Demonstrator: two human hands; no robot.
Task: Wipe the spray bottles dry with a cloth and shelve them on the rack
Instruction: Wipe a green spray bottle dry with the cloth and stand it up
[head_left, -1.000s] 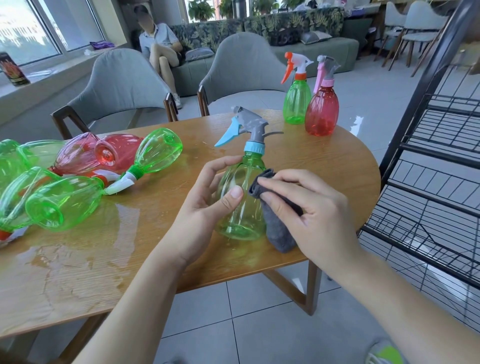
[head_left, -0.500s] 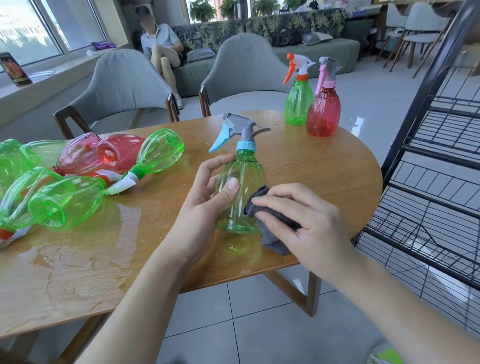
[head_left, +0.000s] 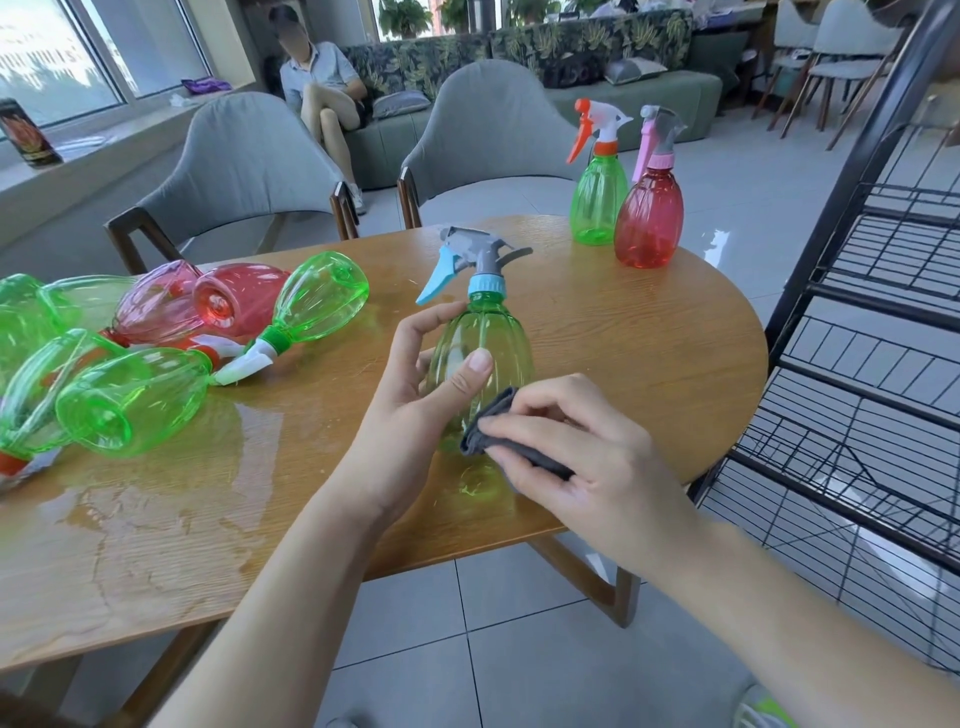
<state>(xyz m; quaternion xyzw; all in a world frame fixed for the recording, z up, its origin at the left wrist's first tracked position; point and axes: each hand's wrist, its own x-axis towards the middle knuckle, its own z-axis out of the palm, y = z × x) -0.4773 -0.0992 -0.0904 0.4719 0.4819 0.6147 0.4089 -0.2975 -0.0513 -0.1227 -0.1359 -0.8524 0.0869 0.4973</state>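
1. Right hand (head_left: 597, 457) pinches a folded grey cloth (head_left: 498, 431) w/ curled fingers and thumb. It presses the cloth on the low right side of the green spray bottle w/ blue collar (head_left: 480, 369).
2. Left hand (head_left: 415, 400) holds that same bottle from the left. Fingers are curled round the far side, thumb lies flat on the front.
3. The bottle stands upright btwn the two hands, near the front edge of the wooden table (head_left: 649, 364). Its grey head and blue trigger point left.
4. Step now, I think: wiping this bottle dry. It is not on the rack yet.
5. Next move prob needs: turn the bottle w/ the left hand so the cloth gets the back and the bottom, then do the sprayer top. After that, lift it right to the black wire rack (head_left: 857, 374), which stands just beside the table's right end.
6. Farther back on the table stand a green bottle w/ orange trigger (head_left: 597, 197) and a red bottle w/ pink trigger (head_left: 648, 218), touching or almost. Can't tell if they are dry.
7. Far left lies a pile of green and red bottles (head_left: 156, 343) on their sides, well apart from the hands. So lots of work is left.
8. A water puddle (head_left: 156, 499) shines on the table near the pile. Keep the dry bottle out of it.
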